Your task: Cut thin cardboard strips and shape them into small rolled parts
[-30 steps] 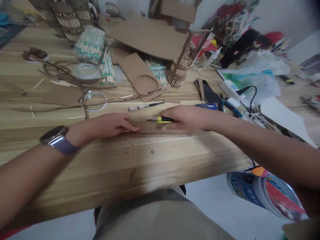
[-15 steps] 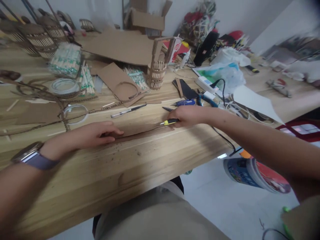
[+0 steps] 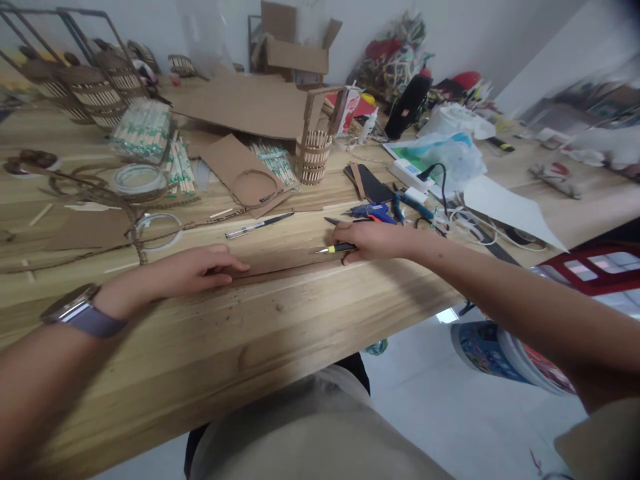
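Observation:
A narrow cardboard strip point(image 3: 285, 268) lies flat on the wooden table point(image 3: 240, 373) between my hands. My left hand point(image 3: 213, 268) touches its left end, thumb and index finger a little apart, the other fingers curled, with nothing held. In my right hand point(image 3: 363, 241) is a yellow and black craft knife point(image 3: 336, 249), its blade pointing left just above the strip. My right fingertips touch the strip's right end. Behind the strip lies a pen point(image 3: 260, 225). A blue glue gun point(image 3: 373, 211) and a dark blade-like tip point(image 3: 333, 220) are just beyond my right hand.
Stick-walled baskets point(image 3: 95, 90) stand at the back left, another basket point(image 3: 314, 157) at the centre. Stick bundles point(image 3: 143, 127), tape rolls point(image 3: 137, 180) and cardboard sheets point(image 3: 245, 107) lie behind my hands. A bucket point(image 3: 487, 350) stands on the floor at right.
The view has shifted slightly. My right hand has moved a little with the craft knife, whose blade now sits slightly left along the strip. My left hand stays at the strip's left end.

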`<state>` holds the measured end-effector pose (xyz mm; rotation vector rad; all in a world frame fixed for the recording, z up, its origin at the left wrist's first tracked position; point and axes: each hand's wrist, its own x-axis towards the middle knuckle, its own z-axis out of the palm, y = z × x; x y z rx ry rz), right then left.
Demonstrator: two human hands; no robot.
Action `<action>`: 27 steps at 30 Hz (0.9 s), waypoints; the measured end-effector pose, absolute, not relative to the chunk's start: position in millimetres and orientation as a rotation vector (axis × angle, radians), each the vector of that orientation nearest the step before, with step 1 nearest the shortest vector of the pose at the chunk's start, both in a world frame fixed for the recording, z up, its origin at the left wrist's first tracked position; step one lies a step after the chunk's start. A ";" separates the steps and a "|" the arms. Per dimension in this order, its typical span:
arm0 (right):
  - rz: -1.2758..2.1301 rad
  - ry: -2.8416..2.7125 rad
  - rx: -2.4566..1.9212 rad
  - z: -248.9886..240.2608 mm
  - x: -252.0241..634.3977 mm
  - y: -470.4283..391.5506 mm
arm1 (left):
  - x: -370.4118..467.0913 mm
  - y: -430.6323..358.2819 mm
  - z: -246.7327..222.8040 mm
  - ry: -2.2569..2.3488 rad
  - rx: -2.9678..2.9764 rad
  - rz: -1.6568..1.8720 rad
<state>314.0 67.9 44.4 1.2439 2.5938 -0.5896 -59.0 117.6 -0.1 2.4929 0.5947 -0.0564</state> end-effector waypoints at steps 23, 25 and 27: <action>-0.792 2.590 1.496 24.2 321.5 64.9 | -63.2 99.4 -11.1 0.676 2.603 0.185; -0.775 2.571 1.517 24.9 320.0 65.2 | -63.3 99.4 -10.7 0.667 2.609 0.184; -0.760 2.555 1.533 24.5 318.8 65.8 | -63.3 99.4 -10.7 0.658 2.612 0.193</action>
